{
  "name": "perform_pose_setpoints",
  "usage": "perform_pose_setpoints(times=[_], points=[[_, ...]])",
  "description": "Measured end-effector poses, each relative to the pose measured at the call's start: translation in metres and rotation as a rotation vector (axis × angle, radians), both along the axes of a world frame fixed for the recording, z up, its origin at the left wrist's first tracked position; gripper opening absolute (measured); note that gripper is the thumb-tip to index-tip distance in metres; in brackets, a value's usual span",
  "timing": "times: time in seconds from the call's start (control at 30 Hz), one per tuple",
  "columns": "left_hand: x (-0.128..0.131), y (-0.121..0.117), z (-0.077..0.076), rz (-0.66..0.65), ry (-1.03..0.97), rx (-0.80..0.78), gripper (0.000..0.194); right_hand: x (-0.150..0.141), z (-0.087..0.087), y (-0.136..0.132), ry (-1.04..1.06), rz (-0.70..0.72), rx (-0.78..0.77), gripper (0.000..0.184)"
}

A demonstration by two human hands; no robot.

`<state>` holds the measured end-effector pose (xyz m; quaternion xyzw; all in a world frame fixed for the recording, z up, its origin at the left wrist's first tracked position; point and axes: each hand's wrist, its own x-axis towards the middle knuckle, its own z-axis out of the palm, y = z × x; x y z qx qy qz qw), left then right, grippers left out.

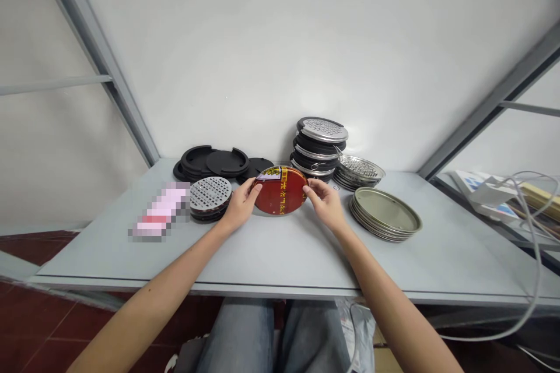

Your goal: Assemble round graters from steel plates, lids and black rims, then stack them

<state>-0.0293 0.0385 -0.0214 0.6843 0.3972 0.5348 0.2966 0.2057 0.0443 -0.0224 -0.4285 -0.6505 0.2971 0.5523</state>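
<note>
A round, glossy red-brown disc (275,198) with yellow lettering and a printed label is held up above the table, tilted toward me. My left hand (242,203) grips its left rim between thumb and fingers. On the opposite rim, my right hand (324,201) pinches it the same way. Just left of my left hand stands a short stack of round pieces topped by a grey perforated disc (211,194). To the right of my right hand lies a stack of olive-coloured round metal lids (387,213).
Black round rings and discs (199,162) lie at the back left. A tall stack of black and silver perforated discs (322,134) rises at the back, beside more silver perforated discs (361,169). A blurred pink item (164,208) is on the table (280,262). A white cable (534,268) hangs at right.
</note>
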Motion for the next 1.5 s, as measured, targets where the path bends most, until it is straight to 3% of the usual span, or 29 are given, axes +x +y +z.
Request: perform_pose_setpoints(times=[0.23, 0.47, 0.57, 0.67, 0.73, 0.83, 1.07, 1.3, 1.5], points=[[0.001, 0.001, -0.003, -0.053, -0.013, -0.074, 0.039, -0.001, -0.005, 0.003, 0.073, 0.066, -0.080, 0.034], [0.001, 0.003, -0.005, -0.107, -0.054, -0.081, 0.039, 0.000, -0.009, 0.007, 0.052, -0.001, -0.045, 0.036], [0.001, 0.004, -0.007, -0.088, -0.026, -0.049, 0.041, 0.001, -0.007, 0.007, 0.011, -0.051, 0.022, 0.034], [0.004, 0.003, -0.011, 0.032, 0.015, 0.012, 0.044, 0.002, -0.006, 0.004, -0.077, -0.117, 0.144, 0.031], [0.009, 0.002, -0.016, 0.108, 0.055, 0.109, 0.043, 0.002, -0.009, 0.004, -0.132, -0.199, 0.226, 0.032], [0.016, 0.002, -0.023, 0.123, 0.136, 0.243, 0.039, 0.002, -0.016, 0.006, -0.174, -0.279, 0.314, 0.035], [0.015, 0.001, -0.027, 0.099, 0.202, 0.262, 0.037, 0.004, -0.018, 0.008, -0.194, -0.268, 0.299, 0.032], [0.001, 0.000, -0.017, 0.093, 0.247, 0.368, 0.029, 0.008, -0.011, 0.003, -0.191, -0.148, 0.297, 0.028], [0.001, -0.003, -0.012, 0.064, 0.302, 0.332, 0.031, 0.012, -0.007, 0.001, -0.249, -0.125, 0.278, 0.029]])
